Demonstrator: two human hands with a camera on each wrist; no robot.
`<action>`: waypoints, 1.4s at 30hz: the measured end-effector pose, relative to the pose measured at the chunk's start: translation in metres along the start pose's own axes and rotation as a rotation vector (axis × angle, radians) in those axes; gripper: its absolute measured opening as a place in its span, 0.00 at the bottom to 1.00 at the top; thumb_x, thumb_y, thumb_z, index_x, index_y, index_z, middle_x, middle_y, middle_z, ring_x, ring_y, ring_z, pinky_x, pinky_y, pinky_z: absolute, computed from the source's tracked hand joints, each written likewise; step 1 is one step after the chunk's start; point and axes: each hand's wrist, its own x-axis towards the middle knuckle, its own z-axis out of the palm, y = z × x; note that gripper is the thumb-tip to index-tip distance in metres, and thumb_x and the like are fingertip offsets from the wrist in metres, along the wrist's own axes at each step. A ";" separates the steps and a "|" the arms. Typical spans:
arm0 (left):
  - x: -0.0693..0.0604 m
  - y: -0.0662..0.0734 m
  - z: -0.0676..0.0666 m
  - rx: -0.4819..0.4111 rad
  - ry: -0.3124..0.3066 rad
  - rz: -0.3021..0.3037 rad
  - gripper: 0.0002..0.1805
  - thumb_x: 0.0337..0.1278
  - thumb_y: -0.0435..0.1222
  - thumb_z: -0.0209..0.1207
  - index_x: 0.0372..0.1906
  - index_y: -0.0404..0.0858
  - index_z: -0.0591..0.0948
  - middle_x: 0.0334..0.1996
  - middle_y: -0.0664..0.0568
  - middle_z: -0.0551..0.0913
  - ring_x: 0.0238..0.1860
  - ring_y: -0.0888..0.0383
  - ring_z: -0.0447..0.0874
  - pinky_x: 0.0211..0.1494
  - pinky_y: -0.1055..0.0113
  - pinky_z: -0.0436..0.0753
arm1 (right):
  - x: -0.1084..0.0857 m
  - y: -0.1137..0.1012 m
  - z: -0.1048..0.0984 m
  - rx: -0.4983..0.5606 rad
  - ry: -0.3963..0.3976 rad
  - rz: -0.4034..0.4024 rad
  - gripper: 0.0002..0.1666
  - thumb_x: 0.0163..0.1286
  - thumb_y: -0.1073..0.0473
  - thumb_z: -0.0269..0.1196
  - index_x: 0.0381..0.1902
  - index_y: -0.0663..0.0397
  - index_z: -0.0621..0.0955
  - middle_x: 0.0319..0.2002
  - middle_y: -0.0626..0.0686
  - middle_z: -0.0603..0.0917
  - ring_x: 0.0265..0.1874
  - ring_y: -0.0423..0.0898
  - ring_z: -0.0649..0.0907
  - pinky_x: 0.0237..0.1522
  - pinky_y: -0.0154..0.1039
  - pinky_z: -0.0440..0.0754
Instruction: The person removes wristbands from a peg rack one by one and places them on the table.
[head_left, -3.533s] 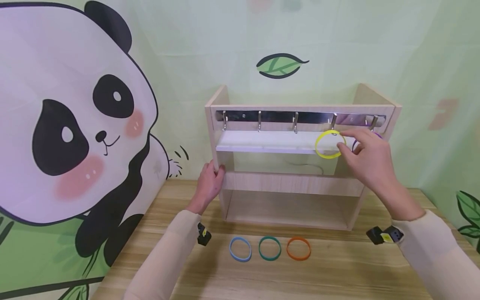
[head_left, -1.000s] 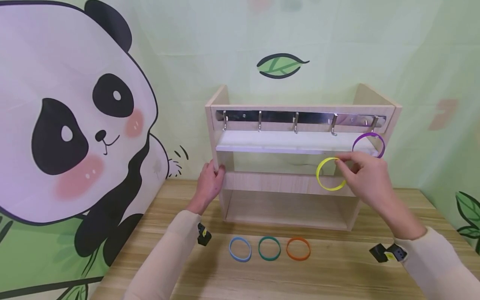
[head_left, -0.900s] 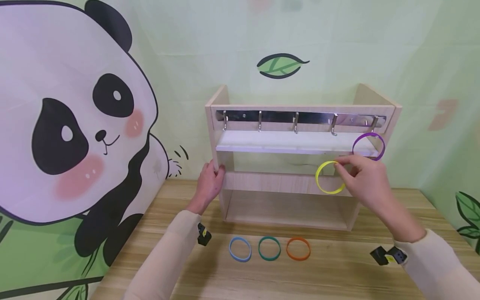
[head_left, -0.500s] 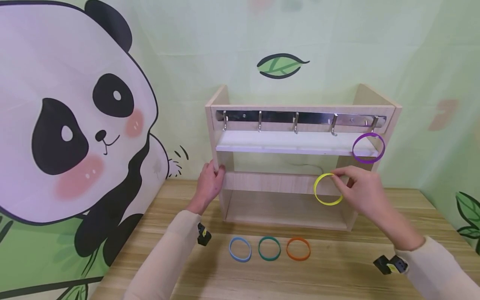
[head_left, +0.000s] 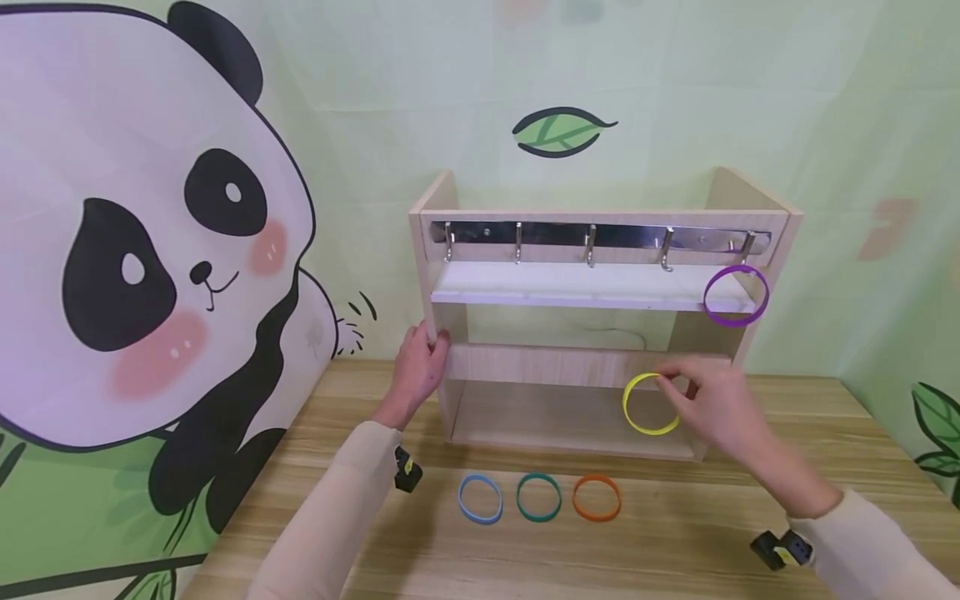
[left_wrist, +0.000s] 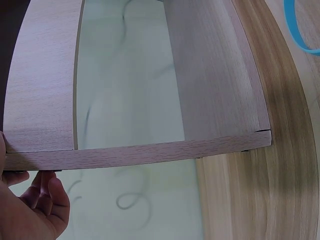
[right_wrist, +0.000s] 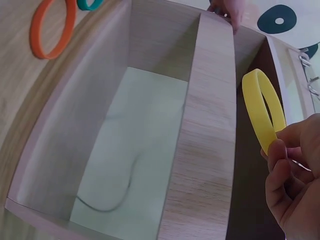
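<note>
In the head view my right hand pinches a yellow silicone wristband between thumb and fingertips, before the lower compartment of a wooden desk shelf. The right wrist view shows the band's top edge standing free above the fingers. My left hand grips the shelf's left side panel; in the left wrist view its fingers curl at the board's outer face. A purple wristband hangs from the rightmost hook of the metal rail. The other hooks carry nothing.
Blue, green and orange wristbands lie in a row on the wooden table before the shelf. A white board sits just under the hooks. Behind is a wall cloth with a printed panda.
My right hand has lowered the yellow wristband from the fourth hook's height to the lower compartment, slightly leftward lately. The purple band is now fully uncovered. My left hand stays put.
</note>
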 end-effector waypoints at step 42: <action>-0.002 0.001 -0.001 0.006 -0.003 -0.007 0.24 0.70 0.46 0.42 0.65 0.40 0.68 0.46 0.42 0.71 0.47 0.47 0.73 0.46 0.51 0.81 | -0.059 0.028 0.036 0.028 -0.275 0.170 0.04 0.57 0.67 0.66 0.32 0.57 0.85 0.27 0.47 0.84 0.10 0.31 0.61 0.12 0.30 0.63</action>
